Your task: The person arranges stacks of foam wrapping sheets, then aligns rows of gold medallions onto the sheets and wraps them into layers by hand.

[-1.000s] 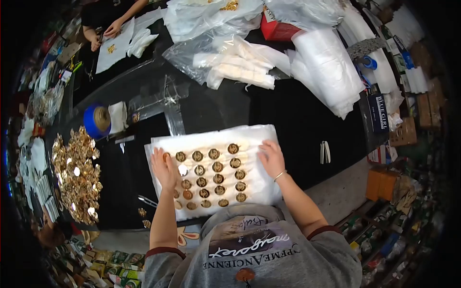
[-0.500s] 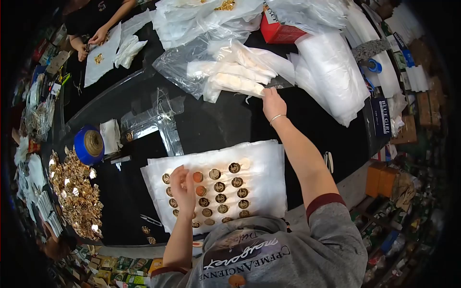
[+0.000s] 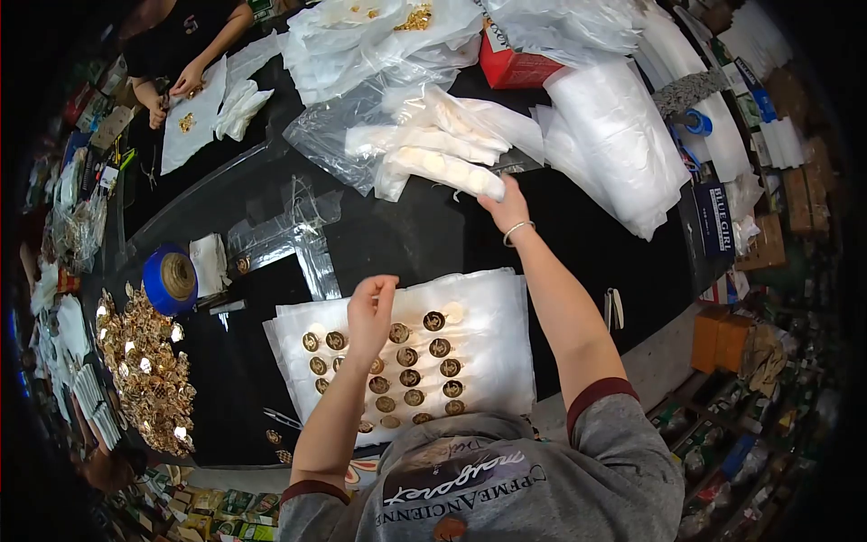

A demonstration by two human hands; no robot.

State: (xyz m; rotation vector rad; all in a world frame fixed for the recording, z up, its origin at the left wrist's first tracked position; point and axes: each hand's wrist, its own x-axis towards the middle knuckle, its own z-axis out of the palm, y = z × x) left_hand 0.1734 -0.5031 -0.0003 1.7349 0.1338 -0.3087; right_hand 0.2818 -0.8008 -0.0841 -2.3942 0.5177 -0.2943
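Observation:
At the end of a long white wrapped roll is my right hand, its fingers closed on the tip. Faint round shapes show through the roll's wrapping, and similar rolls lie behind it on clear plastic. My left hand hovers over a stack of white sheets, fingers drawn together; whatever is in them, if anything, is hidden. Rows of round dark-and-gold medallions lie on the top sheet. My left forearm covers some of them. A pale disc sits at the top right of the rows.
A pile of gold pieces and a blue tape roll lie at left. Tweezers rest beside the sheets. Rolled white foam and a red box stand behind. Another person's hands work at upper left.
My left hand has moved up and slightly right, away from the medallions beneath it. My right hand has drawn the roll's end slightly toward me.

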